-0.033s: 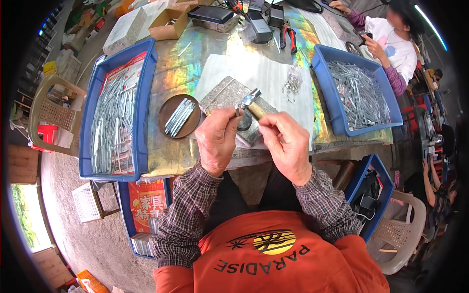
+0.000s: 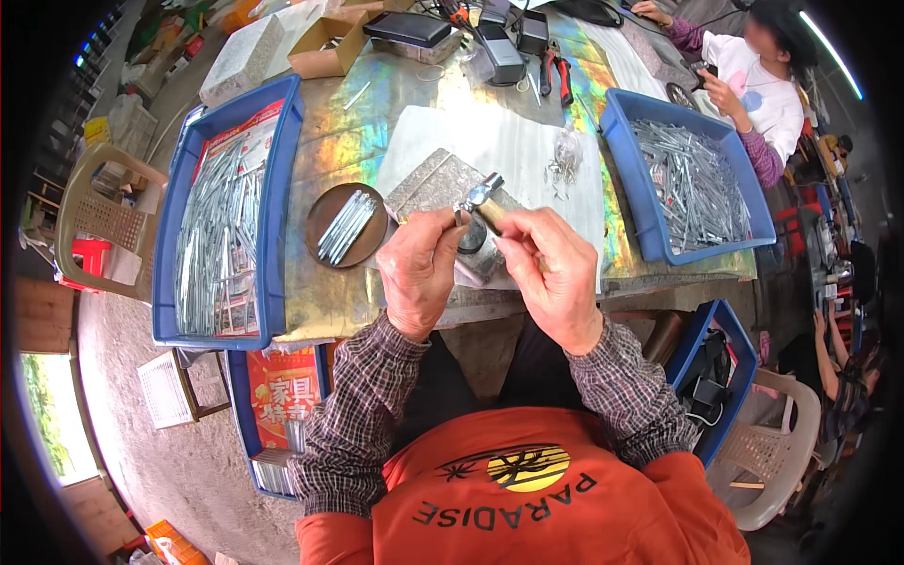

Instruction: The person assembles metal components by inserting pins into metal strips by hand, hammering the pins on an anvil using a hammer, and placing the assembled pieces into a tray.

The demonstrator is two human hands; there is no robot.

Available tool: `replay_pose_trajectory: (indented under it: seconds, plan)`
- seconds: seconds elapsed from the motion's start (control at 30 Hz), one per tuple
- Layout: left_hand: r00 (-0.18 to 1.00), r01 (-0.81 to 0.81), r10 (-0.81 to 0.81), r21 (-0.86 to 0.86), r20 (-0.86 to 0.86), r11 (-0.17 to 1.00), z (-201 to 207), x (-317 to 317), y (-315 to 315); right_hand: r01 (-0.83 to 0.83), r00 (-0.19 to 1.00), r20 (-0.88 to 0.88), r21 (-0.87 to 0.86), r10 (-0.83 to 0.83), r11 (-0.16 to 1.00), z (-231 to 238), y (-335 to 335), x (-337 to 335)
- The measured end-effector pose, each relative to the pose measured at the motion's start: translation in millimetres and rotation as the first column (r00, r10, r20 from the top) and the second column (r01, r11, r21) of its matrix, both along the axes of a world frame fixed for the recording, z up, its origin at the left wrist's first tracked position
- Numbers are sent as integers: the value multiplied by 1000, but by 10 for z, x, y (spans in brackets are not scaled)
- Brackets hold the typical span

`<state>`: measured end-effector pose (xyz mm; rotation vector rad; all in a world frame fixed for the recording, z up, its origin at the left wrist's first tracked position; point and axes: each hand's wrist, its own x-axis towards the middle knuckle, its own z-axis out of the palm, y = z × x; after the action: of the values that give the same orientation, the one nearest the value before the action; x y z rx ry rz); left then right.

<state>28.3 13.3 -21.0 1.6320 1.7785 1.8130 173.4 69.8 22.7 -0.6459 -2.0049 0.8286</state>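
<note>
My left hand (image 2: 414, 268) is closed, thumb and forefinger pinching a small shiny metal piece (image 2: 460, 215) above the grey stone block (image 2: 422, 181). Just to the right, my right hand (image 2: 551, 273) is closed too, its thumb and fingertips pressed together; what they hold, if anything, is hidden. A hammer (image 2: 485, 186) with a silver head and wooden handle is at the block, its handle partly covered by my right fingers. A dark round object (image 2: 474, 235) shows between my hands. Left of them, a brown round dish (image 2: 318, 209) carries several thin metal strips (image 2: 347, 226).
Blue trays (image 2: 290, 188) (image 2: 623, 179) filled with thin metal strips flank the workplace. Red-handled pliers (image 2: 563, 80), a cardboard box (image 2: 325, 58) and a black case (image 2: 407, 28) stand farther back. Another person (image 2: 763, 104) works at the far right.
My right hand has shifted slightly left and up, covering more of the hammer's handle. My left hand stays in place.
</note>
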Motion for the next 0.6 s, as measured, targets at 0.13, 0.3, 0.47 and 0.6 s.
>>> replay_pose_trajectory:
  seconds: [0.13, 0.3, 0.47, 0.6]
  plan:
    - [997, -62, 60, -26, -48, 998, 52, 1, -62, -74, 996, 53, 175, 65, 982, 163, 78, -218]
    - [996, -76, 75, -21, -43, 997, 62, 30, -57, -160, 987, 49, 252, 153, 954, 129, 131, -328]
    - [996, -65, 66, 31, -58, 997, 51, 39, -46, -147, 989, 67, 311, 132, 939, 102, 101, -309]
    - [996, -66, 68, 32, -65, 997, 65, 43, -37, -99, 995, 24, 415, 98, 904, 15, 85, -286]
